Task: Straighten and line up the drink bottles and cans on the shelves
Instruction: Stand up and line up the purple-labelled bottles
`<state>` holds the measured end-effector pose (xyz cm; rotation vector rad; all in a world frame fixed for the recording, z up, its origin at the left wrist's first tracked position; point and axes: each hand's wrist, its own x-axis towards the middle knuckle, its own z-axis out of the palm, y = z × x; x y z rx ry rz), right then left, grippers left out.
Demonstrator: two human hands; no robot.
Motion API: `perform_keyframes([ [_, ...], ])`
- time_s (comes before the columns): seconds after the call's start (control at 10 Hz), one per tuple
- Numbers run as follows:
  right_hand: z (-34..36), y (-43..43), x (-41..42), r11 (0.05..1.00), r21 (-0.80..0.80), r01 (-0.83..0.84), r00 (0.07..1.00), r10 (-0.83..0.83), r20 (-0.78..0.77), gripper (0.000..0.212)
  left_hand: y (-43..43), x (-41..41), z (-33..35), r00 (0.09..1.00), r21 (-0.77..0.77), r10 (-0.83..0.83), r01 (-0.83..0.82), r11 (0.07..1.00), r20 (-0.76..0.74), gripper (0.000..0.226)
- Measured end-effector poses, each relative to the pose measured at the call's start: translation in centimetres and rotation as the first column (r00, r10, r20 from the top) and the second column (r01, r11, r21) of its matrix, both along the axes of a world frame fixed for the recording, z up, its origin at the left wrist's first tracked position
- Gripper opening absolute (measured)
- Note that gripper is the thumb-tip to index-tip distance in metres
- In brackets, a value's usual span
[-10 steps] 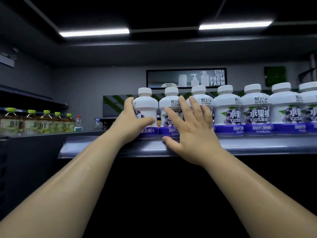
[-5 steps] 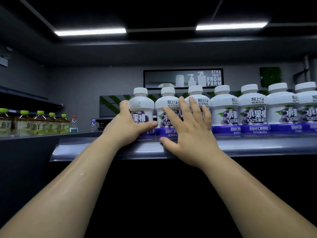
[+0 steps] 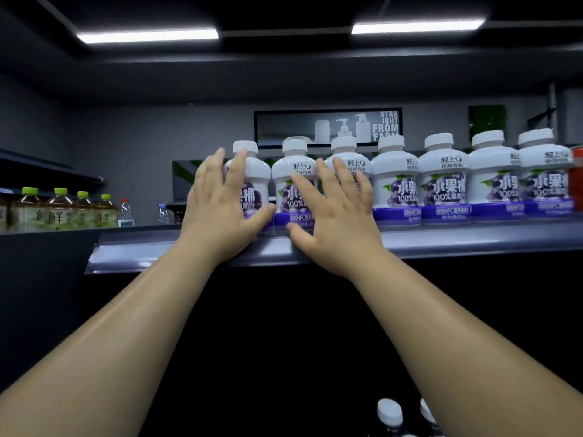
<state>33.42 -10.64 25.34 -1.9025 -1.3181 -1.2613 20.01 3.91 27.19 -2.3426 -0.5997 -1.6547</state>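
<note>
Dim shop aisle, grey walls, two ceiling light strips (image 3: 148,36) glowing overhead. Grey shelf (image 3: 473,239) is running across mid-frame, carrying a row of seven white juice bottles (image 3: 441,181) with purple grape labels, all standing upright, side by side, near the front edge. Left hand (image 3: 220,209) is lying over the front of the leftmost bottle (image 3: 259,173), fingers straight and spread, thumb stretching out toward the bottle's purple base band; nothing gripped. Right hand (image 3: 337,222) is spreading flat too, fingers apart, covering the lower label of the second bottle (image 3: 293,167) and the front of the third bottle (image 3: 344,146), thumb pointing left along the shelf lip. Both thumbs are sitting close together, just apart. Both bare forearms are reaching up from the bottom corners. Four bottles right of the hands are standing untouched, labels facing out.

Green-capped tea bottles (image 3: 60,212) are lining a lower ledge at far left, two small clear bottles (image 3: 126,209) beside them. Wall sign (image 3: 328,127) reading "STRAIGHT FROM FARM" is hanging behind the row. Red object (image 3: 579,184) is showing blurred at the right edge. White bottle caps (image 3: 389,410) are peeking up at the bottom.
</note>
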Motion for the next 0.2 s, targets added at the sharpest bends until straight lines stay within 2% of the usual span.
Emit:
perform_keyframes([
  [0.1, 0.1, -1.1, -0.1, 0.996, -0.003, -0.086, 0.995, 0.086, -0.047, 0.075, -1.2, -0.4, -0.1, 0.996, 0.06, 0.036, -0.032, 0.998, -0.076, 0.088],
  [0.2, -1.4, -2.9, 0.3, 0.995, -0.028, -0.092, 0.992, 0.09, -0.088, 0.077, -2.5, -0.7, -1.3, 0.991, 0.026, 0.06, -0.057, 0.998, -0.117, 0.087],
])
